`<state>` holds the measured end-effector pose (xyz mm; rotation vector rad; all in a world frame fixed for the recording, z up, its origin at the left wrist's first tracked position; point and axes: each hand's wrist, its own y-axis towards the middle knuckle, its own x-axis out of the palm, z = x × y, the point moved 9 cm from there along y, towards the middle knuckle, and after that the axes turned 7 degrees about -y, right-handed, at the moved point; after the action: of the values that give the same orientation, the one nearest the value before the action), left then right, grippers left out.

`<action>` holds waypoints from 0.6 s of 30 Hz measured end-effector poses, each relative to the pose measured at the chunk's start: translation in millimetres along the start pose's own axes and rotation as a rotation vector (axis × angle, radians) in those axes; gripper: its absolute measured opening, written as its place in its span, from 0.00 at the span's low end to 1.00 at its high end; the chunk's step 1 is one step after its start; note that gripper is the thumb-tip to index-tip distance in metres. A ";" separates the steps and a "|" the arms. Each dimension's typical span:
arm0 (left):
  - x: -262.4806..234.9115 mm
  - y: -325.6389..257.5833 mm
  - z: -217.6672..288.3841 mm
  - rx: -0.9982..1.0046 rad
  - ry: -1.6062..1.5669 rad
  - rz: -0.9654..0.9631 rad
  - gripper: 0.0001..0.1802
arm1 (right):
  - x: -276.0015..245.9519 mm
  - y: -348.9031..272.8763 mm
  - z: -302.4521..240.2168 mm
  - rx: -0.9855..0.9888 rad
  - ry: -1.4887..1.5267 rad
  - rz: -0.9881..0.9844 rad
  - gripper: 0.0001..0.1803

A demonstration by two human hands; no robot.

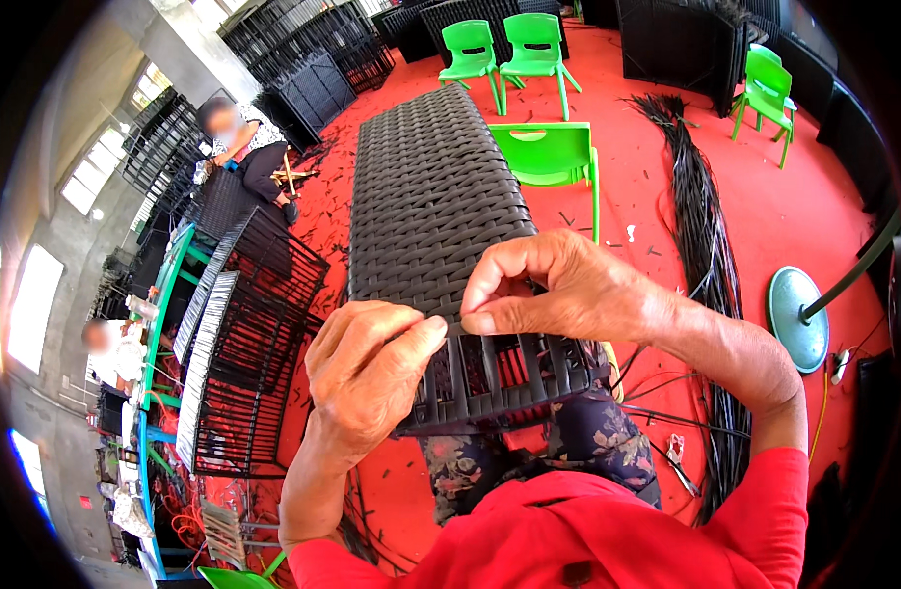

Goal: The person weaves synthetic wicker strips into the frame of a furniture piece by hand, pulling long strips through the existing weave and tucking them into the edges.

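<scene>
— Where do we stand with the woven panel [431, 187]?

— It lies across our lap, stretching away from us toward the green chairs [514, 49]. The near end is bare frame bars [500, 378], not yet covered by black wicker.

— And our hands?

— Our right hand [558, 290] sits at the edge of the weave, fingers [500, 285] pinched together on what seems to be a thin black strand, though we cannot see the strand itself clearly. Our left hand [367, 368] rests just beside it on the frame, fingers curled together, thumb pressed near the last woven row; we cannot tell whether it holds anything.

— What could go wrong?

— We judge the strand may slip from the pinch and the last row loosen, since the grip is only fingertips. The panel could also slide off our knees, because most of it overhangs away from us.

— Anything else?

— The loose bundle of strands [706, 245] on the red floor [814, 216], right of the panel, could tangle.
</scene>
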<state>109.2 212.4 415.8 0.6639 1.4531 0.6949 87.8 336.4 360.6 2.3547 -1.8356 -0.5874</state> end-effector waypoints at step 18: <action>67.6 -16.3 -22.9 -0.295 -0.101 -0.579 0.12 | -8.0 -1.2 0.2 0.164 -0.432 -0.116 0.16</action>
<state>86.6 253.4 359.4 0.0355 1.3241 0.3989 87.2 344.3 362.0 2.6150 -1.9825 -1.0722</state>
